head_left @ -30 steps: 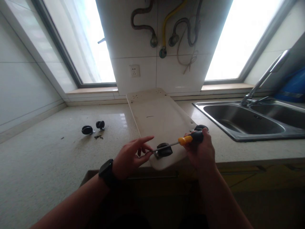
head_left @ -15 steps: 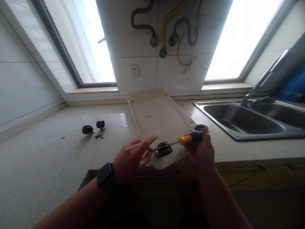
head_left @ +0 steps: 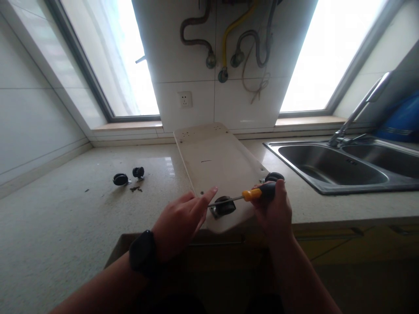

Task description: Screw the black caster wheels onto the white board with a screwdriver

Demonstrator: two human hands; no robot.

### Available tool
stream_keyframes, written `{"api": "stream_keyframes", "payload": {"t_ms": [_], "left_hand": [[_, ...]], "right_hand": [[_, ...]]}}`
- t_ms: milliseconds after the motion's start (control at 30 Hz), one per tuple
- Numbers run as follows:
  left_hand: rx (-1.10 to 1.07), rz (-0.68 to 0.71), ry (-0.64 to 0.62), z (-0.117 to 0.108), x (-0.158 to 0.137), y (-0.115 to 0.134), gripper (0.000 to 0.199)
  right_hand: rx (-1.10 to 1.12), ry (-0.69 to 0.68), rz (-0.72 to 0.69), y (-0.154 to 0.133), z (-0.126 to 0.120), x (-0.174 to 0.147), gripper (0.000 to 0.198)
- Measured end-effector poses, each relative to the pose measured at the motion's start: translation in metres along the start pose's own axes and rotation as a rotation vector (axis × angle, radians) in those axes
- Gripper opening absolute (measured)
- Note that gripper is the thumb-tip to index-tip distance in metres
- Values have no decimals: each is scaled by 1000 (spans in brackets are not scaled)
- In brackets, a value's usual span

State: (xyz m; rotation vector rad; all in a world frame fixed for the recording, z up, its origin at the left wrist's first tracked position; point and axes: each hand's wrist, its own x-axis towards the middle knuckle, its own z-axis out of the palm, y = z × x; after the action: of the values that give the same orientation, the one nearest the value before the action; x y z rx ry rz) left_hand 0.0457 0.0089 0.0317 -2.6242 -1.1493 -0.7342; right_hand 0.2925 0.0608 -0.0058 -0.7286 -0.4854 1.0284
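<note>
My right hand [head_left: 275,209] is wrapped round the yellow and black handle of a screwdriver [head_left: 252,194]. Its shaft runs left across a black caster wheel [head_left: 225,206], whose metal plate rests on the near end of a pale board [head_left: 219,152]. At the shaft's tip, my left hand [head_left: 183,220] has its index finger stretched over the board and its other fingers curled in; whatever they pinch is hidden. Just behind the right hand, a second caster [head_left: 274,176] sits at the board's right corner. A small dark screw or hole [head_left: 202,192] shows near the left fingers.
Two loose casters [head_left: 120,179] and several small screws [head_left: 136,189] lie on the speckled counter [head_left: 81,209] to the left. A steel sink [head_left: 327,165] with a tap [head_left: 360,109] is at the right. The board's far end reaches towards the tiled wall, below a socket [head_left: 185,99].
My left hand has shifted slightly, and its thumb is now tucked out of sight. The screwdriver and right hand have moved slightly left. The board and casters look the same.
</note>
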Motion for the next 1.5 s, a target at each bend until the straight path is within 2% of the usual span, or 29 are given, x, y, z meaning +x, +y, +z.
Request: {"api": "stream_keyframes", "payload": {"t_ms": [200, 333, 700, 867, 967, 1233, 1500], "left_hand": [[120, 10, -7, -3, 0, 5, 67], [177, 71, -7, -8, 2, 10, 61], [287, 219, -3, -12, 4, 4, 54], [311, 214, 0, -11, 4, 4, 54], [322, 208, 22, -11, 4, 3, 52], [274, 205, 77, -10, 4, 0, 48], [234, 192, 51, -5, 1, -3, 51]], "right_hand": [[15, -38, -171, 1, 0, -17, 43], [56, -139, -250, 1, -4, -26, 36], [17, -226, -293, 2, -10, -27, 32], [-22, -262, -353, 6, -15, -28, 35], [4, -268, -349, 7, -16, -27, 32], [93, -169, -241, 4, -14, -22, 32], [94, -168, -227, 3, -12, -22, 35]]}}
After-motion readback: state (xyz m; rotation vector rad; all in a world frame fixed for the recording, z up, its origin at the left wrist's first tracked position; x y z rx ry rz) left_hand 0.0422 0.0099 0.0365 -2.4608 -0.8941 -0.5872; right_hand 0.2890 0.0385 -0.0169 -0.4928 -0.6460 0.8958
